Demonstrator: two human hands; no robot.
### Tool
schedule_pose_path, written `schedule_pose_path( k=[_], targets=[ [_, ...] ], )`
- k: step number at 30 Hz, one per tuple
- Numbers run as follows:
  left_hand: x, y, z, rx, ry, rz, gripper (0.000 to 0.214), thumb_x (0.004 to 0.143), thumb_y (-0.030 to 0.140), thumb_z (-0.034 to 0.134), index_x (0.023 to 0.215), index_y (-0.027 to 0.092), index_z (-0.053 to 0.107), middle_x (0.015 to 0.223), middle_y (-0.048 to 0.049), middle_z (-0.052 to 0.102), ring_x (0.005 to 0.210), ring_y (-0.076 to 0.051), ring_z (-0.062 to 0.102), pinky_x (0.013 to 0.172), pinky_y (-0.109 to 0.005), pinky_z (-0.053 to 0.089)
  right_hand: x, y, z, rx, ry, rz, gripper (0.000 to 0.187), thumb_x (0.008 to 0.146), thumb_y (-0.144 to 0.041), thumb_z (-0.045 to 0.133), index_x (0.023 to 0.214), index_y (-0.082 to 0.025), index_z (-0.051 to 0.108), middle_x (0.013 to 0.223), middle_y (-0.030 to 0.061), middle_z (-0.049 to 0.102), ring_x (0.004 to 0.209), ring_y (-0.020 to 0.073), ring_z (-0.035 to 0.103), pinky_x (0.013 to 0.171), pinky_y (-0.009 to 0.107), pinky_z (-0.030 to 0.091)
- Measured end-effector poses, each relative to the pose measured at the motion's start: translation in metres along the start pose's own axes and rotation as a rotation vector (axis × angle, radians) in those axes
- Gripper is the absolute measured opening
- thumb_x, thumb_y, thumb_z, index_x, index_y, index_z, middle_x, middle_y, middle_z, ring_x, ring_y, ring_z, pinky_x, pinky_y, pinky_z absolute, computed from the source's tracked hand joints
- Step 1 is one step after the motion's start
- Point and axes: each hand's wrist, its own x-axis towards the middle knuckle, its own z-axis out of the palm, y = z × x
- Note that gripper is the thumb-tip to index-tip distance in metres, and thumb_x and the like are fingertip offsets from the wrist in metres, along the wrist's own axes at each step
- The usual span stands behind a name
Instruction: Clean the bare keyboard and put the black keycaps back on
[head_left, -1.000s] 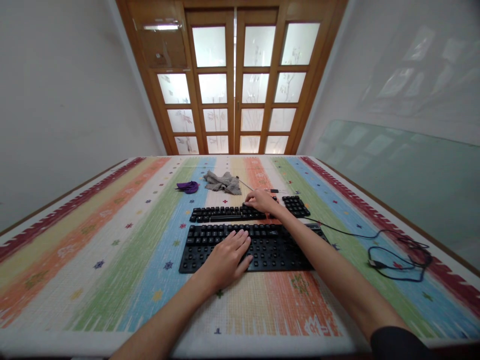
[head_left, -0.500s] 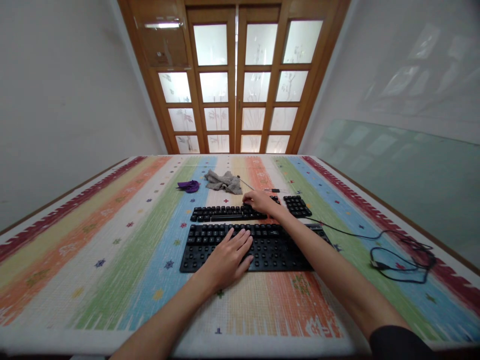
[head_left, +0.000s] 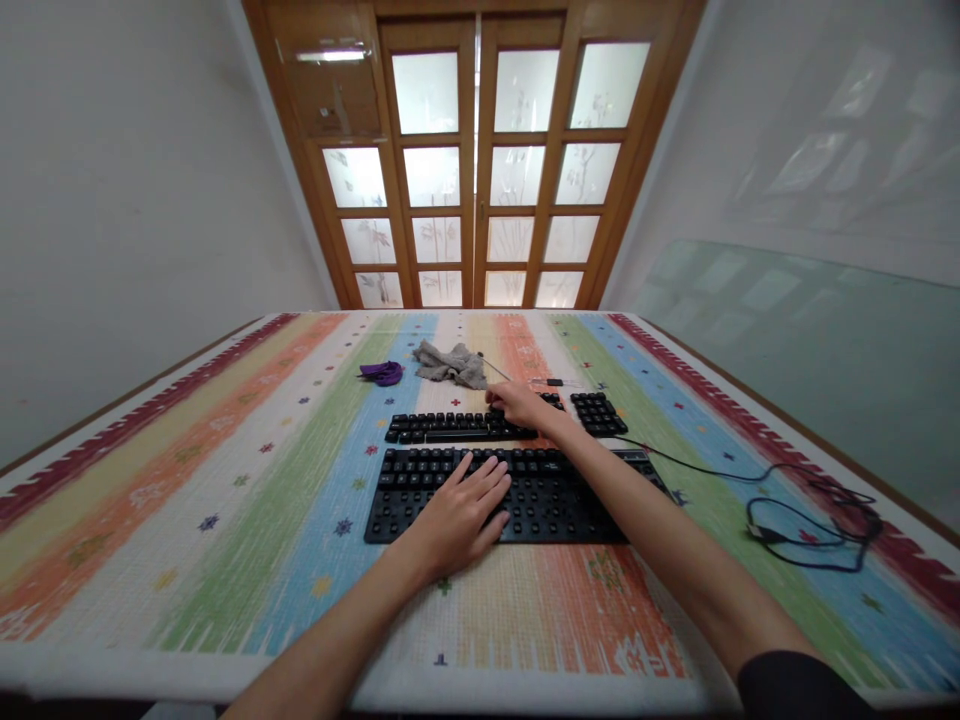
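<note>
A black keyboard (head_left: 570, 515) lies flat before me, with keycaps on its upper rows and bare key stems over the lower ones. My left hand (head_left: 465, 512) rests on it, palm down, fingers stretched out. Behind it sits a block of loose black keycaps (head_left: 442, 424) laid out in rows. Over the right part of that block, my right hand (head_left: 519, 404) reaches down with fingers bent together at the far row; whatever is between the fingertips is hidden. Another group of keycaps (head_left: 598, 412), arranged like a number pad, lies to the right of my right hand.
Further back are a crumpled grey cloth (head_left: 451, 366), a folded purple item (head_left: 382, 373) and a small dark-handled wire tool (head_left: 555, 382). A thin rod (head_left: 495, 367) slants beside the cloth. The black cable (head_left: 814, 565) coils at right. A striped cloth (head_left: 285, 520) covers the table.
The whole view has shifted slightly, so everything appears a little further right. Both hands keep nearly the same places over the keyboard and keycaps.
</note>
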Motion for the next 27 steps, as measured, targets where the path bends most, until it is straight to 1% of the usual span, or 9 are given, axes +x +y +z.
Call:
schedule_pose_path(
  k=[6, 10, 15, 18, 22, 25, 27],
  targets=[
    [0.001, 0.002, 0.000, 0.020, 0.001, 0.009, 0.042, 0.098, 0.027, 0.043, 0.137, 0.010, 0.047, 0.148, -0.0128, 0.046, 0.142, -0.024, 0.036, 0.119, -0.047, 0.030, 0.002, -0.001, 0.003, 0.022, 0.029, -0.015, 0.025, 0.082, -0.003, 0.053, 0.102, -0.014, 0.061, 0.091, 0.0082, 0.067, 0.083, 0.0185, 0.060, 0.073, 0.026, 0.042],
    [0.000, 0.002, 0.003, 0.043, 0.003, 0.020, 0.041, 0.100, 0.027, 0.040, 0.137, 0.011, 0.047, 0.148, -0.0138, 0.046, 0.142, -0.023, 0.035, 0.118, -0.046, 0.032, 0.002, -0.001, 0.001, 0.033, 0.053, -0.007, 0.027, 0.081, -0.003, 0.051, 0.106, -0.014, 0.058, 0.096, 0.0088, 0.066, 0.086, 0.0189, 0.059, 0.074, 0.026, 0.042],
    [0.000, 0.000, 0.005, 0.068, -0.024, 0.032, 0.041, 0.100, 0.026, 0.039, 0.137, 0.011, 0.047, 0.148, -0.0150, 0.045, 0.142, -0.024, 0.035, 0.117, -0.044, 0.034, -0.004, -0.005, -0.006, 0.055, 0.068, -0.003, 0.027, 0.082, -0.005, 0.051, 0.106, -0.015, 0.055, 0.089, 0.0062, 0.066, 0.080, 0.0177, 0.059, 0.070, 0.025, 0.041],
    [0.001, -0.001, 0.004, 0.050, -0.022, 0.030, 0.041, 0.099, 0.026, 0.041, 0.137, 0.011, 0.046, 0.147, -0.0150, 0.046, 0.141, -0.024, 0.036, 0.117, -0.044, 0.035, -0.014, -0.012, -0.011, 0.106, 0.093, -0.025, 0.024, 0.082, -0.005, 0.051, 0.104, -0.016, 0.053, 0.089, 0.0055, 0.065, 0.080, 0.0171, 0.059, 0.071, 0.025, 0.042],
    [-0.001, -0.002, 0.005, -0.018, 0.016, 0.012, 0.043, 0.098, 0.027, 0.042, 0.139, 0.015, 0.045, 0.147, -0.0129, 0.047, 0.141, -0.022, 0.038, 0.117, -0.044, 0.035, -0.034, -0.025, -0.019, 0.219, 0.139, -0.055, 0.026, 0.080, -0.004, 0.052, 0.103, -0.018, 0.051, 0.087, 0.0036, 0.064, 0.080, 0.0165, 0.059, 0.074, 0.027, 0.044],
    [-0.002, -0.004, 0.005, -0.095, 0.035, -0.009, 0.044, 0.098, 0.028, 0.045, 0.140, 0.018, 0.044, 0.147, -0.0113, 0.048, 0.140, -0.022, 0.040, 0.116, -0.045, 0.036, -0.052, -0.035, -0.026, 0.324, 0.150, -0.047, 0.024, 0.080, -0.005, 0.053, 0.099, -0.019, 0.048, 0.085, 0.0027, 0.063, 0.079, 0.0158, 0.060, 0.073, 0.028, 0.046],
    [-0.001, -0.005, 0.002, -0.166, 0.072, -0.038, 0.045, 0.097, 0.028, 0.048, 0.141, 0.019, 0.043, 0.145, -0.0106, 0.050, 0.137, -0.022, 0.044, 0.114, -0.045, 0.039, -0.065, -0.041, -0.030, 0.395, 0.143, -0.032, 0.023, 0.080, -0.006, 0.053, 0.098, -0.020, 0.047, 0.085, 0.0022, 0.063, 0.077, 0.0153, 0.060, 0.072, 0.028, 0.047]
  ],
)
